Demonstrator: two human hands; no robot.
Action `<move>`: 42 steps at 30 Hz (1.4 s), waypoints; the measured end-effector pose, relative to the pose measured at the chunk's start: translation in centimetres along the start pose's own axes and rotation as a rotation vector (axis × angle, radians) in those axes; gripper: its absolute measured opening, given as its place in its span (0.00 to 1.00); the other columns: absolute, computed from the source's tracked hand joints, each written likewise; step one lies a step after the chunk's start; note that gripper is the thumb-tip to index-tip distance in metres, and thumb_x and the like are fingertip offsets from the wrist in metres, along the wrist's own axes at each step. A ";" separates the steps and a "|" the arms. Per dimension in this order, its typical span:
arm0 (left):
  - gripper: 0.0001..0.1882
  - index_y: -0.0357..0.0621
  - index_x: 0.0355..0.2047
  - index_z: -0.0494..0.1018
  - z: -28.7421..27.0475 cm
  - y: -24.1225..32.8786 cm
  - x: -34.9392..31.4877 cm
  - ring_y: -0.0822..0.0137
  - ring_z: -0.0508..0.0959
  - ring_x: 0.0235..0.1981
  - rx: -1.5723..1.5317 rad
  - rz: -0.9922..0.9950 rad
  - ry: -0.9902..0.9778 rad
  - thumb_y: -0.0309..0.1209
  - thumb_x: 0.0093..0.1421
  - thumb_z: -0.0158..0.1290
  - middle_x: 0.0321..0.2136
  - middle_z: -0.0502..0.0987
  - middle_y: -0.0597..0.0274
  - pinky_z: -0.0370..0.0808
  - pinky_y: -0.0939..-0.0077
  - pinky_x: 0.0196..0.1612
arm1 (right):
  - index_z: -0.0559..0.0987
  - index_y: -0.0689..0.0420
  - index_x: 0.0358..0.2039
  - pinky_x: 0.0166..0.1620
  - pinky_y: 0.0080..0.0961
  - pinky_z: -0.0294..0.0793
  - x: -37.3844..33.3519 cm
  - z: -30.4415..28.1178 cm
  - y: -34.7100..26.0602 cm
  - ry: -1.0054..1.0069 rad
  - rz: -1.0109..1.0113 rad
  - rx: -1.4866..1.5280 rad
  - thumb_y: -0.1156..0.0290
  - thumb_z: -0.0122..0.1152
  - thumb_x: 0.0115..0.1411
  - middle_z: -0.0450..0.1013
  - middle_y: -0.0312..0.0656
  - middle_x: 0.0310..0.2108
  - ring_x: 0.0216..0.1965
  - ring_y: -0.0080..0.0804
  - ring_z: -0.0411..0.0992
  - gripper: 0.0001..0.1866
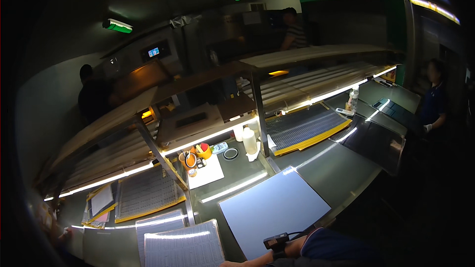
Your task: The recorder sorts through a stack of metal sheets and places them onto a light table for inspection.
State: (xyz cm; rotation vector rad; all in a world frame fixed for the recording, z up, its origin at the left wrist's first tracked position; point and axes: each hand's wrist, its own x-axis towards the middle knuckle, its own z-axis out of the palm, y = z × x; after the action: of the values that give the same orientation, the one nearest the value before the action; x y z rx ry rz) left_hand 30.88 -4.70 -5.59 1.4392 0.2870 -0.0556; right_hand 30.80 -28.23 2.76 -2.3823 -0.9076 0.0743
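My right forearm reaches in from the lower right, with a dark sleeve and a small black device strapped at the wrist. My right hand is at the lower edge, mostly cut off, beside the corner of a grey patterned sheet. Its fingers are hidden, so whether it grips the sheet does not show. A plain pale-blue sheet or panel lies on the table beyond my wrist. Another patterned sheet lies partly under the first one. My left hand is out of the picture.
A lit shelf frame runs along the table's back. Bottles, tape rolls, white paper and yellow-edged film stacks lie along it. Dark panels are at right. A co-worker stands there; others are behind the shelf.
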 end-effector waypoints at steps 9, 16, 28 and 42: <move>0.19 0.39 0.41 0.69 -2.7 -0.8 -1.1 0.67 0.74 0.23 0.579 0.191 -0.026 0.33 0.51 0.56 0.21 0.75 0.60 0.72 0.69 0.31 | 0.73 0.56 0.31 0.33 0.38 0.73 -0.6 0.8 -0.5 -0.021 0.101 0.067 0.71 0.52 0.47 0.73 0.48 0.29 0.32 0.45 0.73 0.09; 0.23 0.38 0.49 0.63 -4.2 -3.8 2.2 0.62 0.72 0.37 -0.006 0.055 -0.011 0.36 0.54 0.49 0.36 0.73 0.53 0.69 0.64 0.42 | 0.72 0.55 0.31 0.30 0.35 0.72 0.4 3.5 3.1 -0.082 -0.051 -0.088 0.72 0.51 0.48 0.70 0.43 0.25 0.29 0.40 0.72 0.08; 0.19 0.40 0.42 0.69 -2.4 -6.6 3.4 0.60 0.72 0.39 -0.416 -0.170 0.087 0.37 0.54 0.51 0.38 0.72 0.53 0.69 0.64 0.44 | 0.73 0.53 0.33 0.30 0.33 0.74 -1.2 3.4 3.6 0.114 -0.092 0.105 0.73 0.50 0.51 0.71 0.41 0.27 0.29 0.39 0.73 0.08; 0.18 0.35 0.42 0.70 -5.5 -7.4 4.6 0.61 0.74 0.24 0.356 0.204 0.068 0.21 0.47 0.47 0.23 0.74 0.53 0.71 0.69 0.30 | 0.73 0.49 0.31 0.29 0.40 0.71 0.1 4.3 3.8 -0.015 0.013 0.068 0.66 0.48 0.52 0.73 0.43 0.25 0.27 0.43 0.73 0.07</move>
State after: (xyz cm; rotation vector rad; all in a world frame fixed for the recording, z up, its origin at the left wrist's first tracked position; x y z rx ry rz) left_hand 32.83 0.27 -14.39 1.8196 0.1899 0.1135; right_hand 32.04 -28.31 -2.87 -2.3281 -0.8832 0.1259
